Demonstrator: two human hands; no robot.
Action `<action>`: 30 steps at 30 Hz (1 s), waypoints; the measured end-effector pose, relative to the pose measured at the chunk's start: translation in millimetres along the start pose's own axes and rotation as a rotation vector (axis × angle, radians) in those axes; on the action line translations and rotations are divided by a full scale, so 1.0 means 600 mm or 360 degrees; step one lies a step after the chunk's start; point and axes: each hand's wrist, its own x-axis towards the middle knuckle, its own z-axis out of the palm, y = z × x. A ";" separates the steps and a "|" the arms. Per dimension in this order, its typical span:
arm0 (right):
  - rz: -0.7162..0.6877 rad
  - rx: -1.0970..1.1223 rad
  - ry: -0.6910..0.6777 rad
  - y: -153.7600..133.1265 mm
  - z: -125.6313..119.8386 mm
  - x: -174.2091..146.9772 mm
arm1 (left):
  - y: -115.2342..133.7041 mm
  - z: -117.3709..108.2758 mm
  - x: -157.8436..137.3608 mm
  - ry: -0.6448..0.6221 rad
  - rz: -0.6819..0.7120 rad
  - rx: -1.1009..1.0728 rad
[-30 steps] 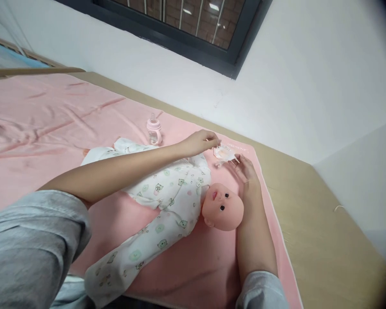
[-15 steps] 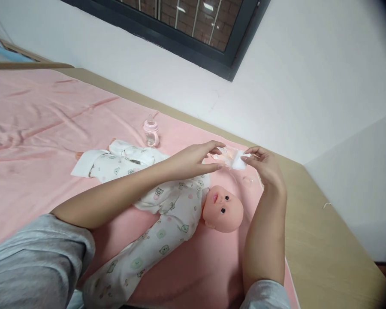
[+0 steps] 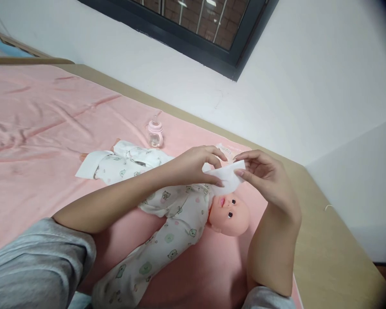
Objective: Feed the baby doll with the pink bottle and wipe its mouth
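One white tissue (image 3: 229, 179) spans your two hands, above the doll's neck. Your right hand (image 3: 267, 174) pinches its upper corner; your left hand (image 3: 194, 166) lays a thumb against the other end, fingers curled, firmness of grip indeterminable. Judged progress: sheet out and mostly opened, flattening unfinished; contact with the doll's head (image 3: 233, 216) cannot be confirmed. Just beyond, a printed packet (image 3: 224, 149) lies partly hidden. Farther off, a feeding bottle (image 3: 155, 134) sits on the pink blanket (image 3: 199, 266).
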 end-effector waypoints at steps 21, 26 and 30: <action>0.0457 0.0544 0.0001 0.155 -0.044 0.042 | -0.003 0.006 0.002 -0.0450 -0.0067 -0.0368; 0.0765 0.0881 -0.0029 0.281 -0.042 0.032 | -0.013 0.028 0.005 -0.0621 0.0064 -0.0006; 0.0890 0.0952 0.0061 0.337 -0.026 0.017 | -0.019 0.036 0.004 -0.0566 0.0120 0.0029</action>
